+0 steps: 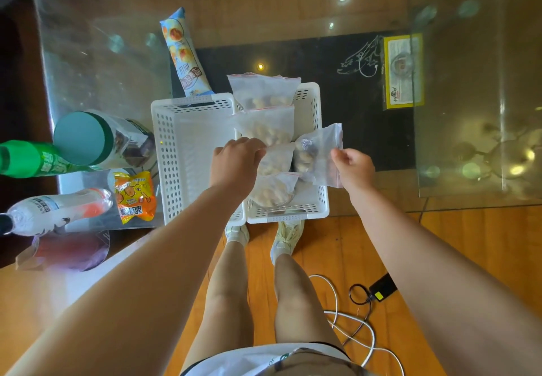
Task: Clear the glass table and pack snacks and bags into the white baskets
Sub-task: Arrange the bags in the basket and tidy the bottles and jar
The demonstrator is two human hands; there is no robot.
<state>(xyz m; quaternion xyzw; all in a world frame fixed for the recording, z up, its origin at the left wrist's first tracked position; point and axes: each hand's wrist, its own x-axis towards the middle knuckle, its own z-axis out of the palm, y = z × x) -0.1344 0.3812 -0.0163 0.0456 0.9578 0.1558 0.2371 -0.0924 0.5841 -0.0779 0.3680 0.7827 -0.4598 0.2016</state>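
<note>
Over the right white basket point(311, 199) at the counter's near edge, the right hand point(353, 167) pinches a clear zip bag point(318, 152) by its outer edge; the left hand point(234, 164), fingers curled, grips its inner end, the bag's long axis spanning the basket's width.

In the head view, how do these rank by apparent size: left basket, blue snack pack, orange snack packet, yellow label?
1. Left basket
2. Blue snack pack
3. Orange snack packet and yellow label: look alike, and the label lies farther away, so unranked.
</note>
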